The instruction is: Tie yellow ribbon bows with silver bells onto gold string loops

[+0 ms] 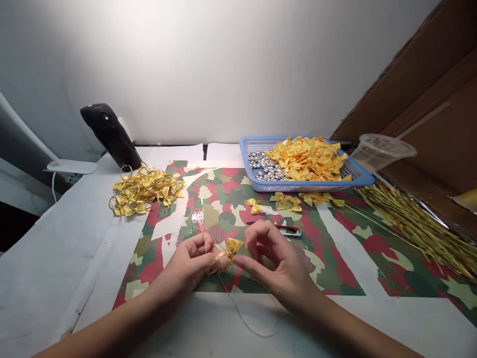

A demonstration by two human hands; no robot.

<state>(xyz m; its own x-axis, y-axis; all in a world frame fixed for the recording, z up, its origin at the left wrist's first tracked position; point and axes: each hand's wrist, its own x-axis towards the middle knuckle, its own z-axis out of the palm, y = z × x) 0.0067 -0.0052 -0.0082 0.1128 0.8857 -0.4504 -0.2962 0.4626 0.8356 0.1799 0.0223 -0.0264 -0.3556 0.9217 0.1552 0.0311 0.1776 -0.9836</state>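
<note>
My left hand [192,263] is closed around a small yellow ribbon bow [231,247] and pinches it at its middle. My right hand [274,263] meets it from the right, fingers curled, thumb and forefinger pinching a thin gold cord [244,318] that trails in a loop toward me over the white table edge. Both hands rest on a red, green and cream patterned sheet [335,248].
A blue basket [305,185] holds yellow bows and silver beads. Loose bows [286,201] lie before it. A pile of finished bows with gold loops [143,191] lies at left. Small snips [288,230], gold cords [417,226], a plastic cup [380,149] and a black tool [110,134] stand around.
</note>
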